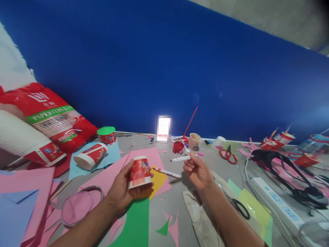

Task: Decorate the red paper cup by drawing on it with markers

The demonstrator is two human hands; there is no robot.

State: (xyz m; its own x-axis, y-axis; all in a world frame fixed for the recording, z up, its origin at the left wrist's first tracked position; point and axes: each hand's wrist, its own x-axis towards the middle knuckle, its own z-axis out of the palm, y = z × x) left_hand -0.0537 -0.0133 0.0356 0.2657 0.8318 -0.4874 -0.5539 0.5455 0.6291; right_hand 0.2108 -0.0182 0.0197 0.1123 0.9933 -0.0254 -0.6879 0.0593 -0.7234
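My left hand (pixel 123 188) is wrapped round a red and white paper cup (pixel 140 171) with a printed picture, its rim tilted downward. My right hand (pixel 196 169) pinches a white marker (pixel 181 158) whose dark blue tip points left, toward the cup but apart from it. Between my hands, a red-tipped white marker (pixel 168 173) lies across the edge of an orange paper sheet (pixel 157 181). Pink paper (pixel 151 154) spreads behind the cup, and green paper (pixel 140 219) lies below it.
At the left are stacked cups (pixel 25 139), a red cup bag (pixel 56 116) and a cup on its side (pixel 91 156). Red scissors (pixel 228 155), black-handled scissors (pixel 240 207), a cloth (pixel 199 216) and a power strip (pixel 276 202) lie to the right. A blue wall (pixel 154 61) stands behind.
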